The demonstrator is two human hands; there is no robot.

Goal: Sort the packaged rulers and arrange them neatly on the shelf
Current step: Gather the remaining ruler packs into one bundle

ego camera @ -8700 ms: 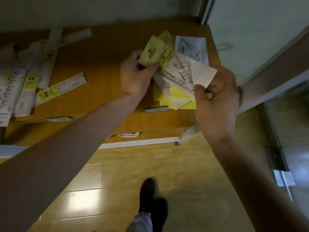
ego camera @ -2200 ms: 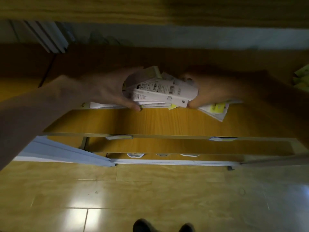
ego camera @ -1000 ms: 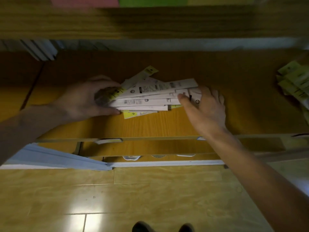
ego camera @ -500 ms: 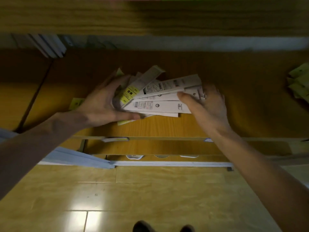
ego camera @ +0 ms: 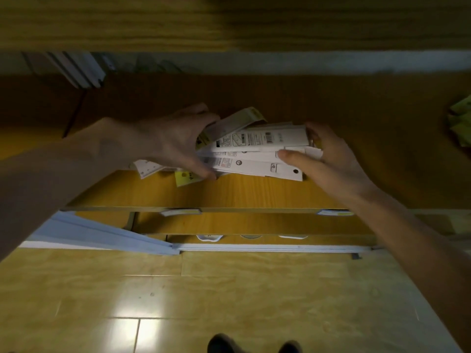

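A fanned bundle of packaged rulers (ego camera: 257, 149), white cards with barcodes and some yellow headers, lies on the wooden shelf (ego camera: 254, 192) at the middle. My left hand (ego camera: 175, 143) grips the bundle's left end, thumb under and fingers over the top. My right hand (ego camera: 328, 156) holds the right end, thumb pressed on the front cards and fingers curled behind. A small white ruler pack (ego camera: 146, 168) and a yellow card (ego camera: 186, 178) stick out below my left hand.
An upper shelf board (ego camera: 229, 21) overhangs close above. White packs (ego camera: 76, 70) stand at the back left. Yellow-green packages (ego camera: 461, 121) lie at the far right. Lower shelves with price tags (ego camera: 181, 212) sit below, then the tiled floor and my shoes (ego camera: 224, 343).
Both hands have closed tighter on the bundle's ends, squaring it. The fan has narrowed and the top barcode pack now lies more level; the bundle shifted slightly right.
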